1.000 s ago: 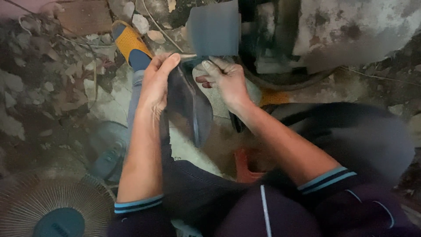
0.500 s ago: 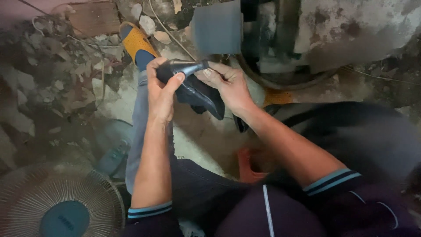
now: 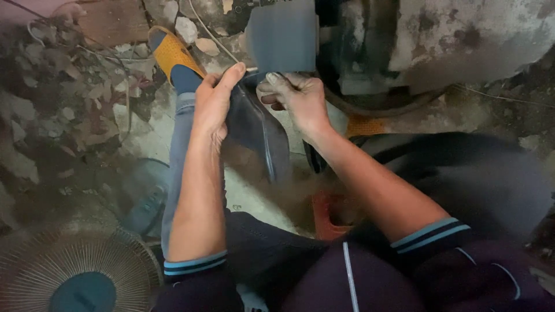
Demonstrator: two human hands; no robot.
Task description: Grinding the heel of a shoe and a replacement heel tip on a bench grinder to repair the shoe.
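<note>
Both my hands hold a dark grey flexible piece [image 3: 257,130], shaped like a shoe sole or a leather part. My left hand [image 3: 214,104] grips its left edge, thumb on top. My right hand [image 3: 298,98] pinches its upper right end. The top of the piece sits right under a grey sanding belt [image 3: 282,36] on a machine. The piece hangs down between my knees, one edge turned towards me.
A dirty grey machine body [image 3: 439,40] fills the top right. My foot in a yellow sandal [image 3: 173,58] rests on rough ground at top left. A round fan grille [image 3: 75,271] lies at bottom left. A red stool edge [image 3: 324,214] shows under me.
The dark piece was held flat and crosswise half a second ago. Now it is turned lengthwise, hanging down, with its upper end raised to the belt. Both hands kept their hold.
</note>
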